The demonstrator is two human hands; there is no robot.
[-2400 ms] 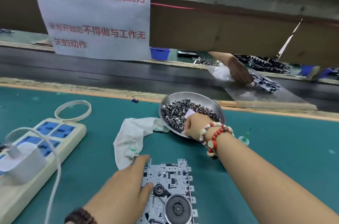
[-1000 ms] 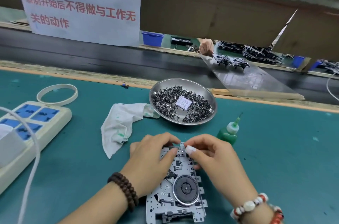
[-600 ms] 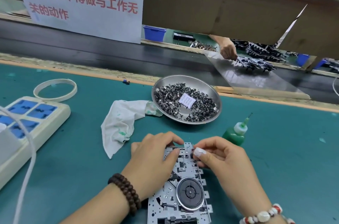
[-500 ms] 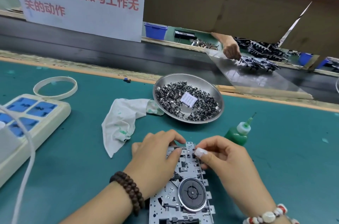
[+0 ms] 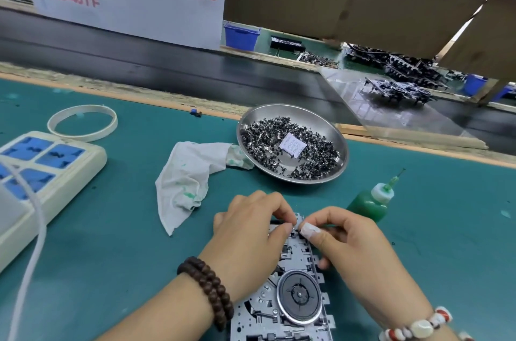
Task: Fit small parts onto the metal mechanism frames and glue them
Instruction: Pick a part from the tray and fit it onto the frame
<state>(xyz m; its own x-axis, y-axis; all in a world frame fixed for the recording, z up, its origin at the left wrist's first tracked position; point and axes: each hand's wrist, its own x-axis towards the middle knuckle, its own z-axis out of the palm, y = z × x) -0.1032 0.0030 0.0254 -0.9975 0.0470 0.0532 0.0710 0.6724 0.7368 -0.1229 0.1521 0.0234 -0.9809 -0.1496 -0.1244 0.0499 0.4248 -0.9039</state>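
A silver metal mechanism frame (image 5: 296, 296) with a round black disc lies flat on the green mat near the front edge. My left hand (image 5: 251, 240) rests on its left side, fingers curled over the far edge. My right hand (image 5: 343, 243) curls at the frame's far right corner, its taped thumb and fingertips pinching at a small part there; the part itself is hidden. The fingertips of both hands nearly touch. A round steel dish (image 5: 339, 145) of small dark metal parts stands behind the frame. A green glue bottle (image 5: 371, 204) with a needle tip stands to the right.
A stained white cloth (image 5: 187, 176) lies left of the dish. A white power strip (image 5: 42, 167) with a cable sits at the far left, a white ring (image 5: 82, 123) behind it. A black conveyor belt (image 5: 167, 67) runs along the back, with finished mechanisms (image 5: 399, 89) beyond.
My right hand left the steel dish and came down to the frame's far edge. Both hands have stayed at that corner since, with only small finger shifts. The other person's hand beyond the belt is gone.
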